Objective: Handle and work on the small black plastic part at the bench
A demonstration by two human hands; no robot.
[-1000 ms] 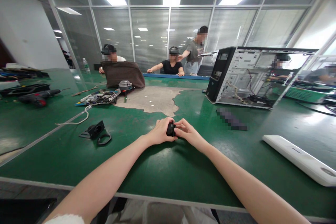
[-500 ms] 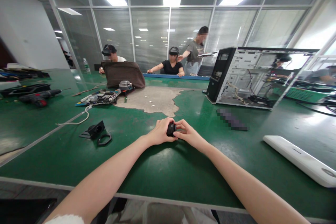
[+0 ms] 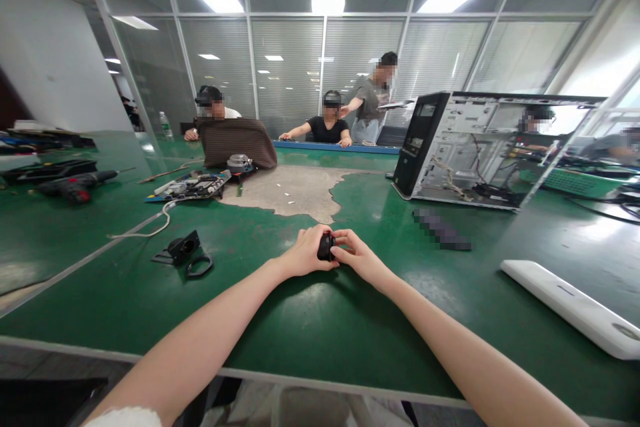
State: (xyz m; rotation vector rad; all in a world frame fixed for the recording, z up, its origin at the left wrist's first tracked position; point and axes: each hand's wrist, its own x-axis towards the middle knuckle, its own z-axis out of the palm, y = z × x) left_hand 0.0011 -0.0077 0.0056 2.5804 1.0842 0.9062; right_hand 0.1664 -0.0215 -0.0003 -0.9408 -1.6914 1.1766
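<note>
A small black part (image 3: 325,248), rounded and too small to name, is held between my two hands just above the green table (image 3: 305,340). My left hand (image 3: 306,250) wraps round its left side, fingers closed. From the right, the thumb and fingertips of my right hand (image 3: 354,252) pinch its other side. Parts of it are hidden behind the fingers. To the left of my hands lie a black bracket with a round hole (image 3: 181,248) and a black ring (image 3: 199,266), both on the table.
A circuit board (image 3: 193,185) and a power drill (image 3: 75,185) lie to the left. An opened computer case (image 3: 425,140) stands at the back right. Nearer are a blurred dark object (image 3: 443,230) and a long white device (image 3: 565,303). Several people are beyond the table.
My right fingers have shifted slightly on the black part, and its right side is now more covered. Both hands stay in nearly the same place.
</note>
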